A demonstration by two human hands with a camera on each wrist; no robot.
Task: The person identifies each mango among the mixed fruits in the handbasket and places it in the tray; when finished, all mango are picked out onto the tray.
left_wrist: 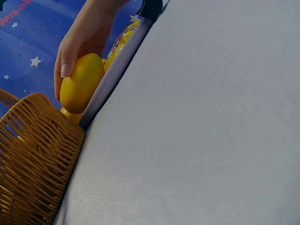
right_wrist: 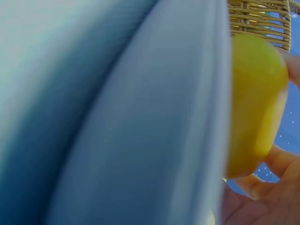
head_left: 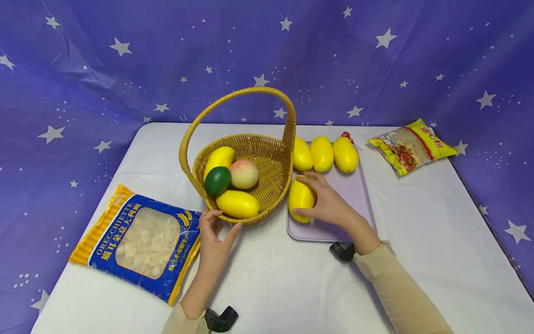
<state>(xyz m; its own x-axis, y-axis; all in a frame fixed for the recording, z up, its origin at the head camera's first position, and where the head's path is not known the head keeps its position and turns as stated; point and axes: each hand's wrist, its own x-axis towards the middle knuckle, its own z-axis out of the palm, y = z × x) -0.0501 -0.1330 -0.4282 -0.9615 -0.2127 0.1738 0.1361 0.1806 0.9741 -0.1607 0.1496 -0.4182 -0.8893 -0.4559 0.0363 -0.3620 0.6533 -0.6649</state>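
Observation:
My right hand [head_left: 329,202] grips a yellow mango [head_left: 301,197], fingers at its far end and thumb at its near end, over the left side of a lilac tray [head_left: 350,199]. Behind it, several more yellow mangoes [head_left: 322,154] lie along the tray's back. The right wrist view shows the gripped mango [right_wrist: 258,108] beside the pale tray edge. My left hand [head_left: 214,236] touches the front of a wicker basket [head_left: 273,178] with its fingertips. Inside the basket lie two yellow fruits [head_left: 238,204], a dark green oval fruit [head_left: 218,181] and a peach [head_left: 244,174].
A blue and yellow bag of orecchiette pasta [head_left: 146,243] lies left of the basket. At the back right is a yellow food packet [head_left: 413,146]. A red-wrapped lollipop [head_left: 347,135] pokes out behind the tray. The basket's tall handle [head_left: 250,90] arches over it.

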